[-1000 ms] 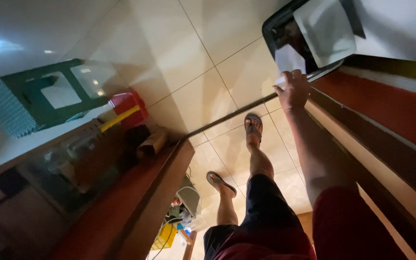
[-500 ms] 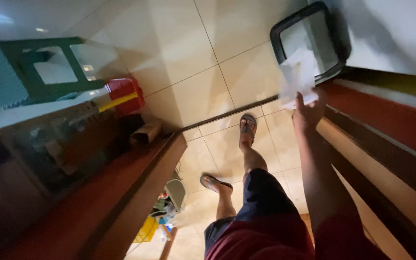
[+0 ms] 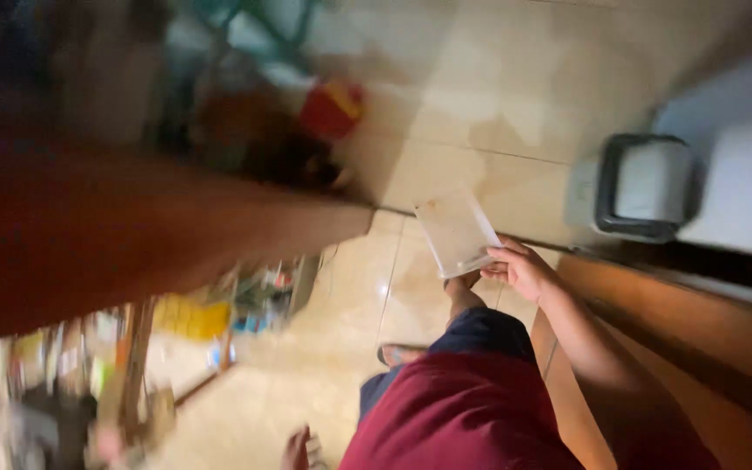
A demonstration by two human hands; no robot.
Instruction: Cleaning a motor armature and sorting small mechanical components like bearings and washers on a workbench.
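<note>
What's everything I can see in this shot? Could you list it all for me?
clear plastic container: one, see-through, held by its lower edge in the right hand above the floor
bin: one, dark rim with pale liner, on the floor at right
tiled floor: cream, glossy, across the middle
red and yellow object: one, blurred, on the floor near the top
wooden counter: one, reddish brown, left side
wooden ledge: one, brown, right side
shelf clutter: several blurred items, yellow among them, under the counter
right hand: one, gripping the container
left hand: not in view
feet: two, in sandals, on the tiles
red shirt: one, bottom centre
</note>
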